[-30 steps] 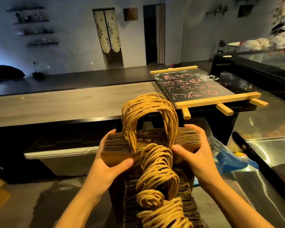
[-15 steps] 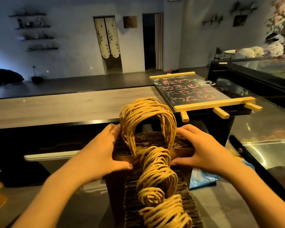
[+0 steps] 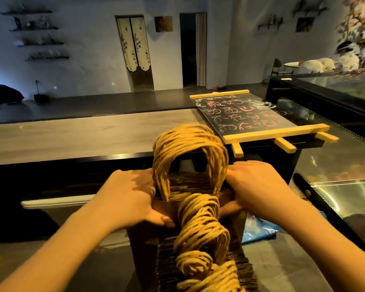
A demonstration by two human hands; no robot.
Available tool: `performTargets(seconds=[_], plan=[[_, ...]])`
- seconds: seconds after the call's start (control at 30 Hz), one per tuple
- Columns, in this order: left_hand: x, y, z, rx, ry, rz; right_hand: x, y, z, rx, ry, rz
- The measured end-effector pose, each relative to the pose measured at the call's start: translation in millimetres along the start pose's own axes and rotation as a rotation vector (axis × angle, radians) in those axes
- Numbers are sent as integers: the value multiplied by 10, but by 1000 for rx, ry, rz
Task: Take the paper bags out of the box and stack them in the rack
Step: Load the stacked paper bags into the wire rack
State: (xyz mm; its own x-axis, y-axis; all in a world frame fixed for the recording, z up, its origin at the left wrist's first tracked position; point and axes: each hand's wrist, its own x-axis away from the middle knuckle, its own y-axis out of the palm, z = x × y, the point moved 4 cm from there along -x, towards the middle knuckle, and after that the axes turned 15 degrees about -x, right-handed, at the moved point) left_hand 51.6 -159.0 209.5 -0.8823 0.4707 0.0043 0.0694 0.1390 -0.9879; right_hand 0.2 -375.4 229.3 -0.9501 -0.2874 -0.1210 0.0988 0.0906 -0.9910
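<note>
A bundle of bags [image 3: 190, 187] stands upright, top edges up, its rope handles [image 3: 188, 142] arching above it. It sits at the far end of a stack [image 3: 204, 268] of more bags whose coiled handles run toward the camera. The left hand [image 3: 131, 197] grips the bundle's left end, thumb on the near face. The right hand [image 3: 259, 186] grips the right end the same way. The stack sits in a dark holder [image 3: 144, 251]; I cannot tell whether it is the box or the rack. Blue plastic [image 3: 259, 229] lies just to the right. Beyond is a long wooden bench [image 3: 72, 135] with a chalkboard [image 3: 244, 118] at its right end, and a glass case [image 3: 337, 157] stands to the right.
</note>
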Motion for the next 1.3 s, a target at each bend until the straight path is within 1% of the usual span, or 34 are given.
performTargets(seconds=[0.03,0.07,0.1,0.17,0.23,0.3,0.4,0.47,0.53,0.63,0.7,0.8,0.87,0.93,1.07,1.3], plan=[[-16,-3,48,2,34,-35,-30,62,2,-24,7,-21],[-17,-22,80,23,15,-86,-60,101,-18,-48,2,-36],[-47,-10,94,41,14,-59,-74,137,-16,-56,-9,-30],[-28,-75,158,6,47,29,-87,164,-25,-77,-11,-16],[-21,-88,172,-48,5,47,-64,171,-36,-116,9,-26],[-18,-78,188,-37,-42,28,-8,165,-65,-155,20,22],[-29,23,176,8,-55,24,69,227,-117,-207,71,58],[-13,31,165,100,-72,42,87,260,-131,-218,88,89],[4,-10,185,154,-70,67,71,250,-128,-229,75,136],[14,-73,225,166,-93,50,58,252,-70,-284,36,191],[34,-106,221,241,-125,86,108,286,-12,-405,3,248],[196,-78,184,403,-240,209,292,350,49,-624,-6,394],[317,-25,209,587,-258,264,397,400,51,-739,16,442],[387,18,228,787,-261,300,425,470,15,-834,26,436],[402,103,221,880,-302,355,419,480,40,-873,62,493],[349,109,229,954,-306,356,312,436,83,-864,63,452]])
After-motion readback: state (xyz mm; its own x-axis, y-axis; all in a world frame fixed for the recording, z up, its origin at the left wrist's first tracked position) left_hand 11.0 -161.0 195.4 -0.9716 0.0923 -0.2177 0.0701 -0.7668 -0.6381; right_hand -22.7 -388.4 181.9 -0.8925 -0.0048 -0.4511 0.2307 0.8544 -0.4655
